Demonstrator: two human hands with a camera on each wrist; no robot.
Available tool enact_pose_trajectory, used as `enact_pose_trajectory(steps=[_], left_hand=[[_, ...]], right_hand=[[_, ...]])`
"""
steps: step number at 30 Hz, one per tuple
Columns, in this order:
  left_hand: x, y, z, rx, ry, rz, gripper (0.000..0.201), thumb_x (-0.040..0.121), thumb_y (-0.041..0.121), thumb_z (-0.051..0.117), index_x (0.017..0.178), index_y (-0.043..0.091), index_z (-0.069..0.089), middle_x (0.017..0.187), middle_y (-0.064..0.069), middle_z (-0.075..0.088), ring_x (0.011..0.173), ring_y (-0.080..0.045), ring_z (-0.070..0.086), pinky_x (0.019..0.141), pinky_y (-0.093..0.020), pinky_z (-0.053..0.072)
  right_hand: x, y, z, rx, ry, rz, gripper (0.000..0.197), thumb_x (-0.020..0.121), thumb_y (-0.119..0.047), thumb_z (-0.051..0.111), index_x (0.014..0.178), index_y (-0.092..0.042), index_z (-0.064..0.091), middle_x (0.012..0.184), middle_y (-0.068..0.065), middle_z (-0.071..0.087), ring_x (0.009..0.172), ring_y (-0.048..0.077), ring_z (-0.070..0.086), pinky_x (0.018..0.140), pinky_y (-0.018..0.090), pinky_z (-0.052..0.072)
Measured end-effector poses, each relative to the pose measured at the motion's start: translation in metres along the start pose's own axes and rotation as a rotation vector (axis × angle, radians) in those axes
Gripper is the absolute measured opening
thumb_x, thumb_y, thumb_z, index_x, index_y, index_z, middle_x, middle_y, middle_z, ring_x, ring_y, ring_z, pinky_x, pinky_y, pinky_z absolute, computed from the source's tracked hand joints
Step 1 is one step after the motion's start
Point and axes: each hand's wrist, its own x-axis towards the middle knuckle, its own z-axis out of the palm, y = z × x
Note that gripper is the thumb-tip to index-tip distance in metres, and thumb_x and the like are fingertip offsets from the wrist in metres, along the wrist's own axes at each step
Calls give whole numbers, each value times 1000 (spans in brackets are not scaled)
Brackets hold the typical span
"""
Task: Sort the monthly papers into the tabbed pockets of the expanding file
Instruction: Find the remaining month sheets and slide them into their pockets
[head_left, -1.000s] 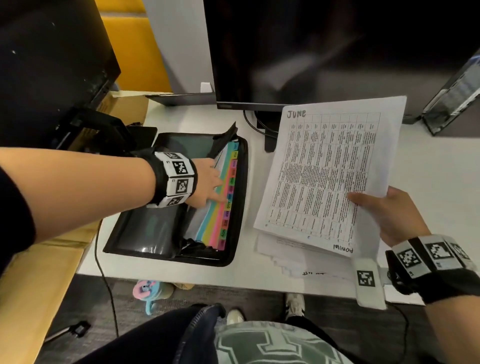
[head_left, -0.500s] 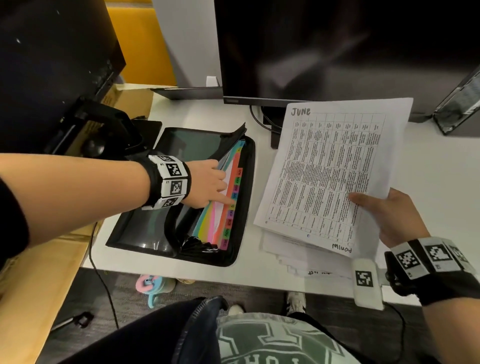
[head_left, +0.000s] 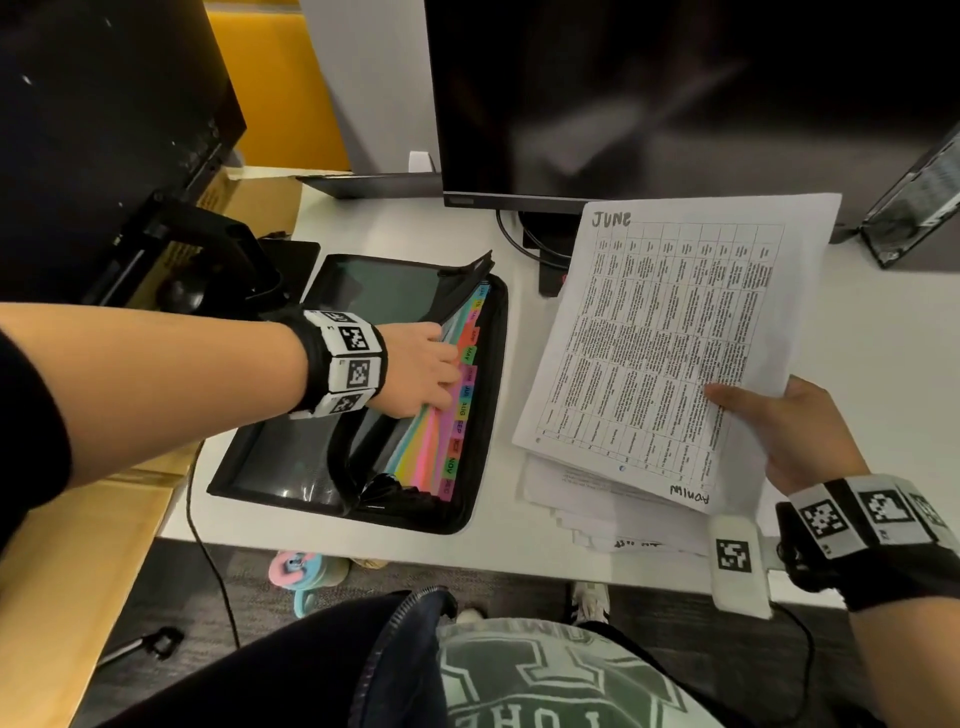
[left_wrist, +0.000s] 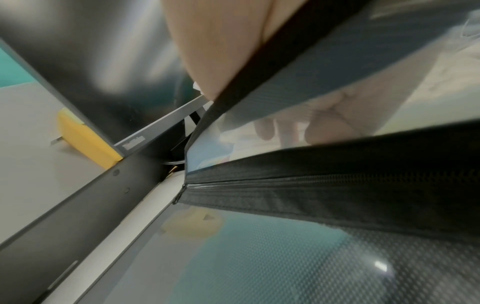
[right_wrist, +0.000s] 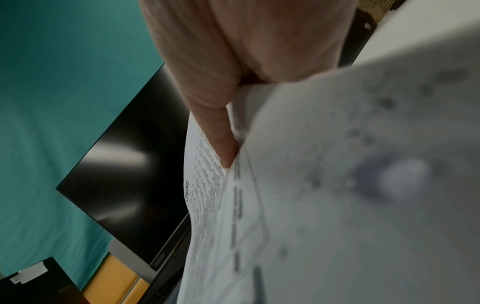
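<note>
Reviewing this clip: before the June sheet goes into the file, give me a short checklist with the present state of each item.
1. June sheet in the right hand grip: ok.
2. Month on the sheet reads JUNE: ok.
3. Expanding file lies unzipped with its tabs showing: ok.
4. Left hand fingers are in among the dividers near the MAY tab: ok.
5. Parted pocket is the June one: cannot tell.
6. Remaining paper stack rests on the desk: ok.

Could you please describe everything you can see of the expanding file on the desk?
The expanding file lies flat and open on the white desk, left of the paper stack. It has a black zippered fabric rim, a glossy translucent cover folded out leftward, and pastel dividers with coloured month tabs along their right edge. The left hand reaches among the dividers, fingers beside the tabs.
</note>
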Motion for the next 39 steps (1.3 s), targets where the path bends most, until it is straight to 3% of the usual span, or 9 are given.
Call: enact_pose_trajectory(steps=[3, 9, 19, 23, 29, 32, 34, 37, 39], left_hand=[[-13, -7, 7, -7, 25, -11, 39, 99, 32, 27, 137, 30, 39, 148, 11, 34, 124, -16, 34, 95, -32, 26], [-29, -17, 22, -178, 174, -149, 57, 82, 36, 14, 122, 32, 55, 121, 12, 58, 97, -15, 50, 81, -30, 34], [-44, -31, 30, -538, 312, -209, 68, 73, 46, 7, 110, 30, 63, 117, 19, 55, 101, -6, 33, 84, -20, 18], [-39, -33, 21, -575, 305, -192, 69, 74, 49, 8, 100, 27, 67, 109, 17, 60, 101, -6, 39, 87, -22, 22], [-36, -35, 15, -535, 269, -200, 70, 74, 50, 4, 94, 29, 67, 105, 18, 61, 98, -3, 35, 79, -21, 14], [-43, -37, 17, -504, 316, -243, 71, 76, 48, 2, 95, 31, 68, 107, 22, 60, 113, -6, 34, 96, -24, 16], [-45, -35, 23, -517, 399, -293, 64, 80, 45, 7, 89, 33, 69, 103, 24, 60, 119, -5, 30, 107, -31, 7], [-46, -33, 39, -653, 633, -321, 51, 84, 38, 23, 82, 27, 72, 97, 15, 64, 115, -3, 32, 109, -34, 4], [-46, -33, 39, -711, 614, -306, 54, 84, 39, 20, 81, 25, 72, 96, 16, 62, 114, -3, 31, 110, -32, 5]], right_hand=[[0, 1, -3, -2, 6, 7, 20, 79, -9, 71, 95, -20, 66, 102, 5, 70, 93, 27, 67, 87, 43, 51], [-2, 2, 4, 45, -34, 40, 24, 79, -6, 69, 100, -16, 66, 103, 6, 71, 93, 26, 68, 86, 43, 51], [-14, 4, 45, 40, -411, 351, 39, 71, 0, 68, 109, 0, 62, 104, 17, 70, 92, 29, 69, 71, 40, 59], [-6, -7, 58, -63, -369, 293, 30, 76, 5, 66, 107, 2, 63, 98, 17, 71, 84, 28, 71, 65, 38, 59], [13, -26, 73, -206, -261, 216, 24, 73, 0, 73, 96, 1, 65, 98, 17, 70, 87, 32, 68, 82, 46, 54], [12, -26, 76, -231, -283, 223, 24, 74, 1, 72, 97, 1, 65, 97, 16, 71, 87, 33, 68, 81, 47, 54], [11, -24, 72, -233, -299, 256, 28, 73, 1, 73, 100, 2, 65, 98, 17, 70, 88, 34, 68, 80, 48, 54], [17, -26, 57, -186, -408, 367, 53, 64, -4, 80, 112, 5, 60, 110, 21, 67, 99, 37, 65, 92, 55, 48], [21, -30, 49, -167, -542, 465, 74, 53, -11, 89, 118, 3, 57, 117, 22, 64, 108, 38, 61, 97, 56, 44]])
